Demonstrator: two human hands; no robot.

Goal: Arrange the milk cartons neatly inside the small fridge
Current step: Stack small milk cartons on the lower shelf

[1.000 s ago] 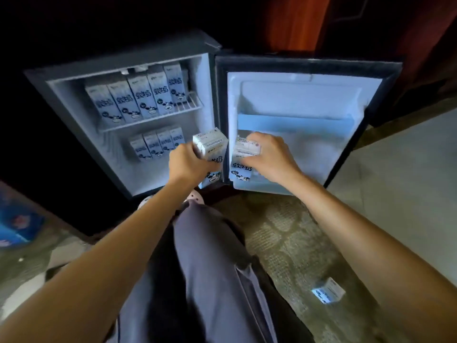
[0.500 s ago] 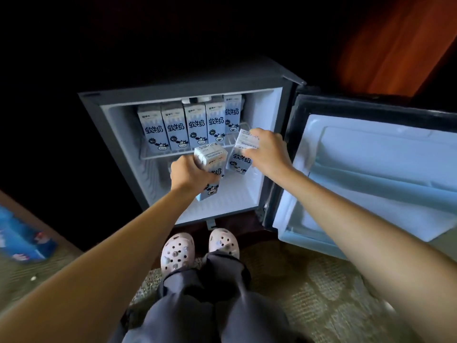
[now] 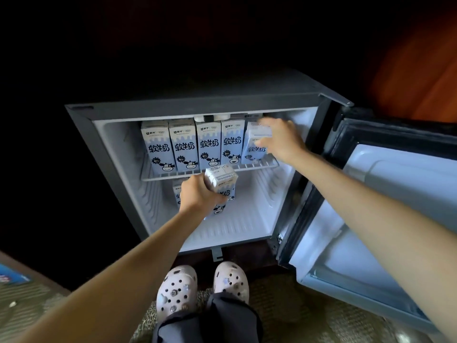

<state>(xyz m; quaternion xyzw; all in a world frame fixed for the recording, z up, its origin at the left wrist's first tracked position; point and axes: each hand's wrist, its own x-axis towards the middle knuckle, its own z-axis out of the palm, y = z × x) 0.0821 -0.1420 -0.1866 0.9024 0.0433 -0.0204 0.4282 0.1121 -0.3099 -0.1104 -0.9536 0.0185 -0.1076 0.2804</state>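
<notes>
The small fridge (image 3: 118, 149) stands open with a wire shelf (image 3: 262, 165) across its middle. Several blue-and-white milk cartons (image 3: 195, 144) stand upright in a row on that shelf. My right hand (image 3: 284, 139) grips one more carton (image 3: 254, 144) at the right end of the row, resting on the shelf. My left hand (image 3: 197, 196) holds another carton (image 3: 222, 186) just in front of the lower compartment, below the shelf edge. Behind that hand a further carton (image 3: 176, 190) peeks out on the fridge floor, mostly hidden.
The fridge door (image 3: 385, 219) hangs open to the right, its inner shelves bare. My feet in pale clogs (image 3: 178, 290) stand on patterned carpet right before the fridge. A blue package (image 3: 12, 277) lies at the far left edge.
My right hand rose from mid-fridge and carried its carton up onto the right end of the shelf row. The left hand stayed in front of the lower compartment with its carton.
</notes>
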